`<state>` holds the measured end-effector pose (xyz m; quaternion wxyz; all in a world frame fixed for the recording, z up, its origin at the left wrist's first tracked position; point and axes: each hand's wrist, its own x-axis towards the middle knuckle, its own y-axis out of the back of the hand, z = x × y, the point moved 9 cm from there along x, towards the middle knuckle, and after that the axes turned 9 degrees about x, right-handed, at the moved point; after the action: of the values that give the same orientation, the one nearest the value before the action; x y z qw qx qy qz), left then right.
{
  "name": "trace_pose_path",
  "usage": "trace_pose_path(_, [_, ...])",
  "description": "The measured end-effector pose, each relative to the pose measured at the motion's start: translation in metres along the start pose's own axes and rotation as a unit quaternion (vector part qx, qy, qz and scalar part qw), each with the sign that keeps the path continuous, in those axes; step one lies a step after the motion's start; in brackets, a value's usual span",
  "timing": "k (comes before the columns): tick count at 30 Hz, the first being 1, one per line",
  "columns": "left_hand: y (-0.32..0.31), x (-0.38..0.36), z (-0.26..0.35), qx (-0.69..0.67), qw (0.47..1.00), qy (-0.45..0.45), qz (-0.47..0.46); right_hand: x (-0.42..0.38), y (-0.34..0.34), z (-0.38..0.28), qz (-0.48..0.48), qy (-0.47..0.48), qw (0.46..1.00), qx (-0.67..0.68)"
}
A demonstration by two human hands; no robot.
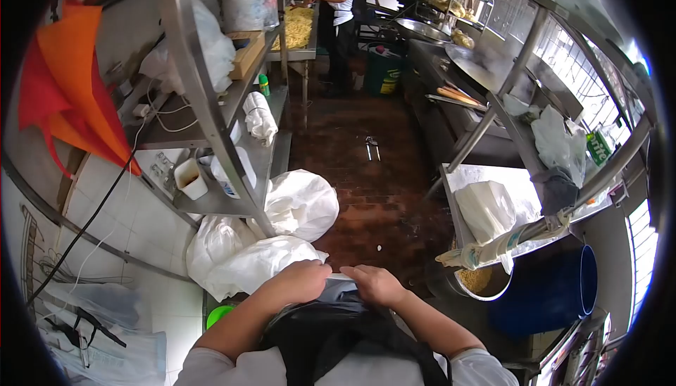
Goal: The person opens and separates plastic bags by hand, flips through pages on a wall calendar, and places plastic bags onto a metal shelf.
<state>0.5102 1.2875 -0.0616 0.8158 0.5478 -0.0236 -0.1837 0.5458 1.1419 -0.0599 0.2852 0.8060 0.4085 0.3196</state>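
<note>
My left hand (301, 280) and my right hand (375, 286) are close together at the bottom middle, in front of my body. Both have their fingers closed on the edge of a dark apron (331, 315), whose grey-blue inner side shows between them. Large white sacks (299, 206) lie on the floor just beyond and left of my left hand. A bright green item (219, 315) shows beside my left forearm.
Metal shelves (204, 104) stand at the left and a rack (479, 111) at the right. A blue barrel (549, 291) and a bucket of yellow food (474, 280) stand lower right. Two people (342, 6) are at the back. Metal tongs (372, 149) lie on the brown floor.
</note>
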Motion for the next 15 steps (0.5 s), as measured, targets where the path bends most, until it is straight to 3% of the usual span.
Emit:
trace_pose_path(4, [-0.007,0.034,0.037,0.050,0.998,-0.022,0.004,-0.042,0.030,0.019,0.047,-0.086,0.995,0.015])
trace_pose_path(8, [-0.002,0.046,0.047,0.045,0.998,-0.041,0.016,-0.066,0.059,0.030,0.093,-0.097,0.989,0.063])
trace_pose_path(13, [0.008,0.022,0.044,-0.120,0.988,-0.035,-0.094,-0.064,0.068,0.030,0.055,-0.090,0.988,0.115])
trace_pose_path(15, [0.012,0.014,0.039,-0.119,0.990,-0.050,-0.054,-0.054,0.062,0.024,0.040,-0.088,0.991,0.091])
